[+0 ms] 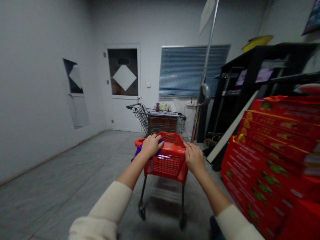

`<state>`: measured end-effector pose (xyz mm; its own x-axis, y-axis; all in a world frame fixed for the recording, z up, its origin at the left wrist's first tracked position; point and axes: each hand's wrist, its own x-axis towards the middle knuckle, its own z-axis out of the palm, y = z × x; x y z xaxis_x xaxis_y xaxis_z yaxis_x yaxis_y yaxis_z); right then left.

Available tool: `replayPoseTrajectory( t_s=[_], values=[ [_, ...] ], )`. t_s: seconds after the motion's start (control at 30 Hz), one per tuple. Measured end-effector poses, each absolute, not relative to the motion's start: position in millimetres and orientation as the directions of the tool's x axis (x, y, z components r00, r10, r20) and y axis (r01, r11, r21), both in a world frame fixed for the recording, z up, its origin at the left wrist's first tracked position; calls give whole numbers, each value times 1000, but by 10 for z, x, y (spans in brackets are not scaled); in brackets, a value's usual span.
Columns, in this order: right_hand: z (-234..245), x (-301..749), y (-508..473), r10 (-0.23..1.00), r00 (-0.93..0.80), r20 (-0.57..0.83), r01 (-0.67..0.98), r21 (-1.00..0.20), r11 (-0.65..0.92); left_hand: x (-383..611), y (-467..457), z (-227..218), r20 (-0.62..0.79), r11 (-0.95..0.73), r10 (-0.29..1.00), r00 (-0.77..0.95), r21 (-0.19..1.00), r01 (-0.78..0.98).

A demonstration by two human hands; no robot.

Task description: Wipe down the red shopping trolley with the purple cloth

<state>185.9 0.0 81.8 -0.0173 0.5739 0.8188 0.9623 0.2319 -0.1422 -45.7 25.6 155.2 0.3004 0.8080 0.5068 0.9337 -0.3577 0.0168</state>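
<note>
A small red plastic shopping cart [165,166] on dark metal legs with wheels stands right in front of me. My left hand [151,146] presses down on a purple cloth [158,152] at the left end of the cart's handle, its fingers closed over it. Part of the cloth hangs out beside the wrist. Over the right corner of the cart's rim my right hand [194,156] is curled, gripping the edge. The inside of the basket is mostly hidden by the handle.
Beyond stands a larger black wire cart [181,124] with a brown box and small bottles. Stacked red cartons [265,180] crowd the right side, near a leaning white board [232,128] and a black shelf [252,63]. A white door [126,115] is at the back.
</note>
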Motion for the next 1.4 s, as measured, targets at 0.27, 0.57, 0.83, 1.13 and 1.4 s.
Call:
replayPoseTrajectory(
  t_s=[0.27, 0.57, 0.83, 1.13, 1.4],
  values=[
    [792, 1555, 21, 586, -32, 810, 935, -184, 305, -119, 163, 1515, 525, -315, 804, 280, -23, 949],
    [867, 1475, -49, 620, -76, 781, 937, -157, 312, -270, 263, 1632, 463, -430, 800, 381, 0, 903],
    [818, 1419, -59, 564, -55, 824, 927, -168, 335, -559, 394, 1573, 496, -30, 868, -34, 120, 992],
    [825, 1442, -126, 573, -58, 818, 944, -142, 299, -16, 77, 1513, 520, -366, 792, 319, -13, 930],
    [847, 1425, -209, 585, -64, 809, 964, -101, 245, -430, 305, 1644, 462, -318, 850, 253, 68, 946]
  ],
)
